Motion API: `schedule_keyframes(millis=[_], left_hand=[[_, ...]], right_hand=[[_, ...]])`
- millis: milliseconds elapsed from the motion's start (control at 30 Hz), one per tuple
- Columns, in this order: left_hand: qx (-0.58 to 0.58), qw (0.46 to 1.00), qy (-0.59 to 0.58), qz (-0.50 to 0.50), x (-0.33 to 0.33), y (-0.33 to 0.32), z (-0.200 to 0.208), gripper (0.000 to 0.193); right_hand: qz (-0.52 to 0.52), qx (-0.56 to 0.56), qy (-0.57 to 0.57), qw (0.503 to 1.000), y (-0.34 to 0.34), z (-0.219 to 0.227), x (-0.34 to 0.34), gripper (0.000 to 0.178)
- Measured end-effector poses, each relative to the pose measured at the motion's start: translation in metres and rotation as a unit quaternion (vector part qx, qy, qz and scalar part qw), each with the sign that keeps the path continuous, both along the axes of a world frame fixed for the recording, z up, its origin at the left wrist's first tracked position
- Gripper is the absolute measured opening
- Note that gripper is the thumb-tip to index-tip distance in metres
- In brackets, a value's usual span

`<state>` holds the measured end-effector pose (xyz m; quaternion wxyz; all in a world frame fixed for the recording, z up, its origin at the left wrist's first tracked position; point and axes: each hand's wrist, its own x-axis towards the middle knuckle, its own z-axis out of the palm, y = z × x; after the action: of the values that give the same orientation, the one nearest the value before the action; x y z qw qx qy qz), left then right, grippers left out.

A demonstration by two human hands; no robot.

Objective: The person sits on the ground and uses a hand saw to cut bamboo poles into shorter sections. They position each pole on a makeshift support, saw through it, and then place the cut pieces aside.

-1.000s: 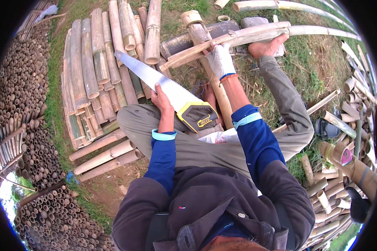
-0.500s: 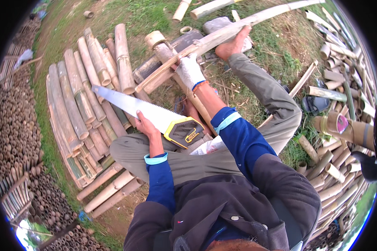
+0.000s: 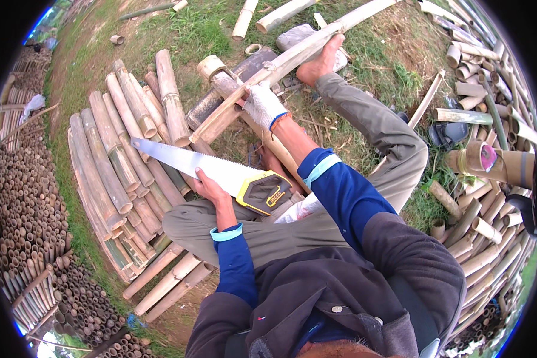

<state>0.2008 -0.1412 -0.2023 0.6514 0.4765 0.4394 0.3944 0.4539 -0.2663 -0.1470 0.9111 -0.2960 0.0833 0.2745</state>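
Observation:
My bare left hand [image 3: 211,188] is closed on the back edge of a hand saw [image 3: 212,170]. The blade points to the far left, its toothed edge facing away from me. The saw's yellow and black handle rests near my lap, with nothing gripping it. Wearing a white glove, my right hand [image 3: 264,106] is wrapped round a long split bamboo pole [image 3: 283,64], its fingers partly hidden. The pole slants from near the saw up to the far right. My bare foot [image 3: 322,62] presses against it, and it crosses a round bamboo piece [image 3: 224,85].
Cut bamboo lengths [image 3: 122,155] lie in rows at the left. More stacked bamboo [image 3: 27,197] stands beyond them. A heap of bamboo pieces [image 3: 489,238] fills the right side, near a dark sandal [image 3: 449,135]. A grey stone [image 3: 295,37] sits beside the pole.
The whole view has shifted slightly. Both hands keep their holds, the left on the saw blade and the right on the bamboo pole; the saw has hardly moved.

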Motion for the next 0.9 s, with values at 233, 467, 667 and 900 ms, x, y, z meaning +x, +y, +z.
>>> schedule_keyframes(millis=[233,467,667,900], left_hand=[[-0.007,1.0,0.003,-0.003,-0.003,0.007,-0.014,0.052],[-0.002,1.0,0.022,-0.007,0.001,0.001,-0.011,0.049],[-0.033,0.999,-0.006,0.007,0.004,-0.013,0.01,0.044],[0.027,0.999,-0.001,0.023,0.004,-0.009,-0.005,0.038]], right_hand=[[-0.005,0.008,0.007,1.0,0.002,-0.002,0.002,0.031],[-0.016,0.035,-0.004,0.999,-0.002,-0.01,0.004,0.031],[-0.018,0.025,-0.003,1.0,0.003,-0.018,0.007,0.027],[-0.027,-0.01,-0.01,1.0,-0.001,-0.023,0.012,0.023]])
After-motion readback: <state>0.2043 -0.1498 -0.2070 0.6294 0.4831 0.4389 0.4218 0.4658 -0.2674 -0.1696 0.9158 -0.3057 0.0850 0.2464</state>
